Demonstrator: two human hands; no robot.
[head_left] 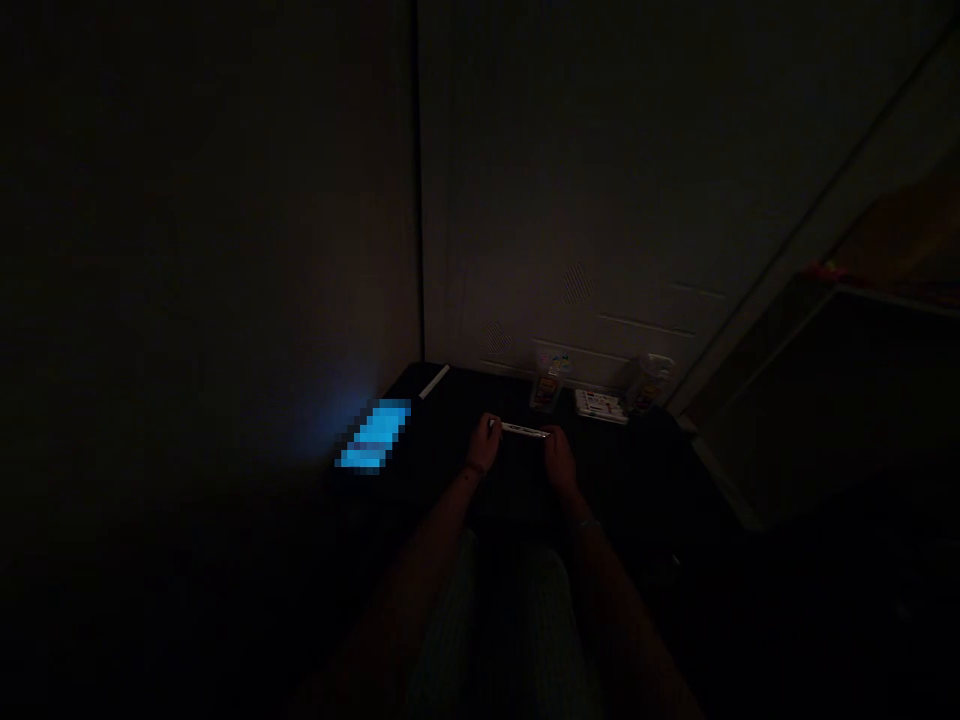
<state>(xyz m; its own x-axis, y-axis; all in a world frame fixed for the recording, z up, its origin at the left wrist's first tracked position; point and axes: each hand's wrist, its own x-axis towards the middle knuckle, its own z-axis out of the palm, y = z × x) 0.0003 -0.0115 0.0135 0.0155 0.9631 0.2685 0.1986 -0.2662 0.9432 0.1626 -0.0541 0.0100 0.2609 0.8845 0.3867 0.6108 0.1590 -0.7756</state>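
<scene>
Both my arms reach forward over a dark table [517,490]. Between my hands is a thin, flat, whitish object [523,430], seen nearly edge-on; its kind is too dark to make out. My left hand [484,444] is closed on its left end, and my right hand [559,458] grips the right end. It is held roughly level, tipped slightly down to the right. Most of its face is hidden from this angle.
A pixelated, glowing blue screen [375,435] lies at the left, with a white stick-like item [434,382] beyond it. Along the back wall stand a clear container [549,385], a white box-like item [601,406] and another clear container [651,383].
</scene>
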